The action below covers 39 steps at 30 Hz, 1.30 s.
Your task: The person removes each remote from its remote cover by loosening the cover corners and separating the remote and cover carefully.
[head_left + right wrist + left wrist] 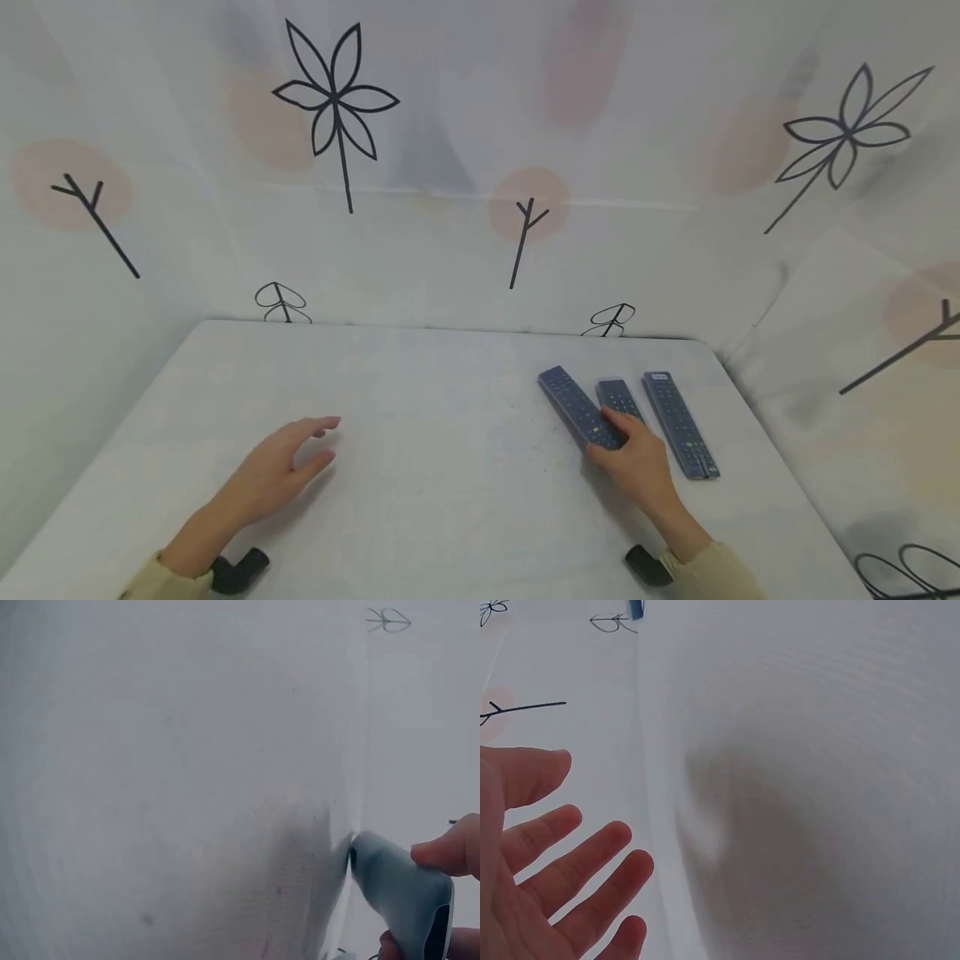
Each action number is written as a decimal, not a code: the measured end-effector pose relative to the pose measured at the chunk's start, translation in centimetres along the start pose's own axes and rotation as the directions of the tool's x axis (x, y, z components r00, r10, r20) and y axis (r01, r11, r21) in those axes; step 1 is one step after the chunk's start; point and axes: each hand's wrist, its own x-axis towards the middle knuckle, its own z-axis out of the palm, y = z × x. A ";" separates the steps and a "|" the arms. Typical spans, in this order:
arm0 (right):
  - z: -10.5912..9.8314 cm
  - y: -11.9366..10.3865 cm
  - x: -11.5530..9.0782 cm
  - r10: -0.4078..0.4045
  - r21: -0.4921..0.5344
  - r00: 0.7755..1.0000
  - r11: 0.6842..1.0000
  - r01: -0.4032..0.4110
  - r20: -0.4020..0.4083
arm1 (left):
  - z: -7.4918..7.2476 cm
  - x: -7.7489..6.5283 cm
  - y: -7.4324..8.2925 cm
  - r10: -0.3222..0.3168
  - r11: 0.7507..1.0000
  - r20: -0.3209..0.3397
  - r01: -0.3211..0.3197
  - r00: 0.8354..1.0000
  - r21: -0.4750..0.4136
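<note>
Remote (574, 407) in right hand (639, 460) — room leftward

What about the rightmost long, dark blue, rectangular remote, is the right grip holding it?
No, the head view shows the right grip holding the leftmost remote, while the rightmost remote lies apart.

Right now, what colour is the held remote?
Held remote's front: dark blue, best seen in the head view.
</note>
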 end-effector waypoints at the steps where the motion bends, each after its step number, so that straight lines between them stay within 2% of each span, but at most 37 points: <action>1: -0.1 0.0 0.0 0.001 0.010 1.000 1.000 -0.001 -0.003 | 0.1 0.0 0.0 -0.001 1.000 0.006 0.001 1.000 -0.017; 6: -0.5 -0.1 0.1 0.036 0.057 0.999 0.998 -0.035 -0.008 | 0.8 0.5 0.3 -0.010 0.994 0.044 0.015 0.999 -0.109; 13: -0.6 -0.3 0.1 0.074 0.136 0.997 0.988 -0.073 -0.004 | 1.8 1.5 0.7 0.022 0.961 0.109 0.009 0.994 -0.276; 22: -0.4 -1.0 -0.4 0.058 0.270 0.998 0.961 -0.064 0.029 | 2.2 2.3 1.9 0.062 0.935 0.123 -0.014 0.991 -0.355; 27: -0.2 -1.4 -0.9 0.033 0.372 0.997 0.927 -0.055 0.064 | 2.6 2.6 2.4 0.083 0.925 0.111 -0.035 0.990 -0.378; 34: 0.0 -2.0 -1.7 0.005 0.497 0.991 0.865 -0.070 0.130 | 2.8 2.7 3.0 0.075 0.908 0.110 -0.022 0.991 -0.419; 39: -0.2 -2.7 -2.3 -0.033 0.571 0.982 0.817 -0.079 0.184 | 3.0 2.9 3.2 0.113 0.892 0.093 -0.060 0.989 -0.448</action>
